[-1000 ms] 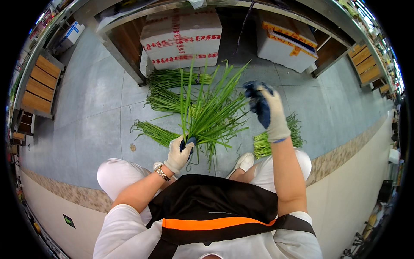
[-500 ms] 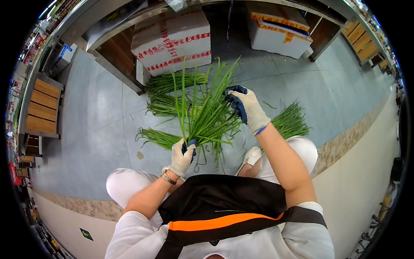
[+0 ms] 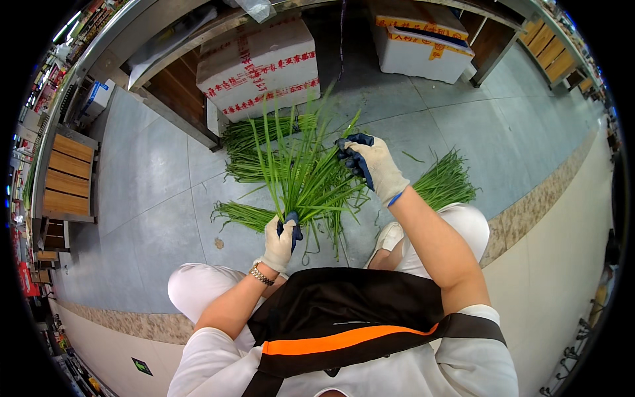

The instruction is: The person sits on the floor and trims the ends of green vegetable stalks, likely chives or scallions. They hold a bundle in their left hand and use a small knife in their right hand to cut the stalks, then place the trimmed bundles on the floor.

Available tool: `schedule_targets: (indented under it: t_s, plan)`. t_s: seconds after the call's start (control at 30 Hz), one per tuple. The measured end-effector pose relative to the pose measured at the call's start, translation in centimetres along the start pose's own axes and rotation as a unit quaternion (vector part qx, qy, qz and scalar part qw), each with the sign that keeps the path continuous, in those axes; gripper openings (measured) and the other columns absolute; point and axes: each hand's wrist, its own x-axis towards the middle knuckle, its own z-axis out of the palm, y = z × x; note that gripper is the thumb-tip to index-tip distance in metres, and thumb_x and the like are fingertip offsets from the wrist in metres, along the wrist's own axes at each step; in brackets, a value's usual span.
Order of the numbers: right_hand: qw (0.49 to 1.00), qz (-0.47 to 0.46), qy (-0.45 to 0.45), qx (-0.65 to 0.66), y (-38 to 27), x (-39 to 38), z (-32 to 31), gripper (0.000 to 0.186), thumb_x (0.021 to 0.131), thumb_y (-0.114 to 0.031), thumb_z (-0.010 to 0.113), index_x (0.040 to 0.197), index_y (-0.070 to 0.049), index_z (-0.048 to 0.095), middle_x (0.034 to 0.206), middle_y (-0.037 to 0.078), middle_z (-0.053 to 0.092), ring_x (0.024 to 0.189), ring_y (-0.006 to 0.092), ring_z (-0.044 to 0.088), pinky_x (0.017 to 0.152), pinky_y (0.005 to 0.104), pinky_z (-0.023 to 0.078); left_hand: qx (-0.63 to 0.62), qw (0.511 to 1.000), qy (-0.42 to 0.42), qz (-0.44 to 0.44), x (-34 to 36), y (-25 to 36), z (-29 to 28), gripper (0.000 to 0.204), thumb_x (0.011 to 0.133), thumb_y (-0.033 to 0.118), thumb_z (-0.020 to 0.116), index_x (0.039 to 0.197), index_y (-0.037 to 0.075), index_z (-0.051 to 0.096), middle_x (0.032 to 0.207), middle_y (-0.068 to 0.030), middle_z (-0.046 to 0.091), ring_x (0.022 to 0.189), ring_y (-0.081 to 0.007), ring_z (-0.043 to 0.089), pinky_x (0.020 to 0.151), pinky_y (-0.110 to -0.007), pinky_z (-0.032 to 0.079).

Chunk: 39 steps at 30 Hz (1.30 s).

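Note:
My left hand (image 3: 283,239), in a white glove with dark blue palm and fingers, is closed round the lower end of a loose bunch of green chives (image 3: 297,175). The long blades fan up and away from it. At the right edge of the fan is my right hand (image 3: 376,165), gloved alike, with fingers curled and pressed together against the blades. What lies between its fingertips is hidden. Under and beyond the bunch, more chives lie in piles (image 3: 254,135) on the floor. Another pile (image 3: 245,215) sits left of my left hand, and one (image 3: 446,180) by my right knee.
A white foam box (image 3: 261,66) with red print stands under the metal-edged table (image 3: 178,63). Farther right is a second foam box (image 3: 423,56) with yellow tape. A wooden-slatted stand (image 3: 68,175) is at the left. My white shoe (image 3: 385,243) rests on the grey floor (image 3: 159,218).
My right hand has shifted slightly left, with its fingers closer to the blades. The blades have spread and tilted a little left. My left hand keeps its hold.

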Motion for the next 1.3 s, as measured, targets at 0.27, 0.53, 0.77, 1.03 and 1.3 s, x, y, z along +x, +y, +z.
schedule_targets:
  t_s: [0.27, 0.53, 0.77, 1.03, 1.3]
  plan:
    - [1.000, -0.005, 0.003, 0.019, -0.1, -0.5, 0.4, 0.015, 0.087, -0.012, 0.059, 0.097, -0.004, 0.065, 0.081, 0.007, 0.066, 0.057, 0.0121, 0.056, 0.049, 0.0254, 0.045, 0.022, 0.995, 0.093, 0.022, 0.0, -0.4, 0.6, 0.024, 0.091, 0.015, 0.054, 0.103, -0.004, 0.060, 0.074, -0.0062, 0.058, 0.068, -0.0138, 0.053, 0.066, -0.029, 0.045]
    - [0.993, 0.021, 0.012, 0.118, -0.4, -0.9, 1.4, 0.015, 0.092, -0.008, 0.053, 0.103, -0.001, 0.061, 0.088, 0.007, 0.065, 0.062, 0.0125, 0.056, 0.052, 0.0252, 0.046, 0.025, 0.999, 0.036, 0.013, 0.2, -1.5, 0.2, 0.021, 0.092, 0.017, 0.053, 0.094, -0.003, 0.059, 0.068, -0.0047, 0.055, 0.060, -0.0140, 0.050, 0.059, -0.030, 0.044]
    - [0.983, 0.024, -0.031, 0.179, 0.9, -0.6, 0.7, 0.016, 0.093, -0.009, 0.051, 0.104, -0.001, 0.060, 0.083, 0.005, 0.063, 0.057, 0.0113, 0.052, 0.049, 0.0244, 0.042, 0.058, 0.996, 0.017, 0.065, 0.4, -2.6, 0.3, 0.020, 0.094, 0.017, 0.049, 0.094, -0.002, 0.056, 0.069, -0.0034, 0.054, 0.059, -0.0115, 0.052, 0.056, -0.027, 0.046]
    - [0.960, -0.217, 0.083, -0.157, -4.0, 0.8, -1.6, 0.019, 0.091, -0.011, 0.055, 0.108, -0.002, 0.059, 0.090, 0.010, 0.067, 0.063, 0.0160, 0.061, 0.055, 0.0288, 0.050, 0.071, 0.992, 0.075, 0.076, 0.0, -3.7, 0.0, 0.022, 0.093, 0.017, 0.052, 0.100, -0.003, 0.057, 0.073, -0.0077, 0.056, 0.062, -0.0164, 0.054, 0.060, -0.031, 0.047]
    - [0.667, -0.285, 0.259, -0.638, -5.4, 0.8, -4.2, 0.032, 0.081, -0.021, 0.066, 0.109, -0.008, 0.063, 0.110, 0.015, 0.061, 0.102, 0.0335, 0.058, 0.089, 0.0418, 0.045, -0.003, 0.997, 0.056, 0.046, -0.6, -0.4, 0.5, 0.019, 0.088, 0.015, 0.053, 0.087, -0.002, 0.058, 0.059, -0.0076, 0.053, 0.053, -0.0172, 0.049, 0.055, -0.033, 0.042]
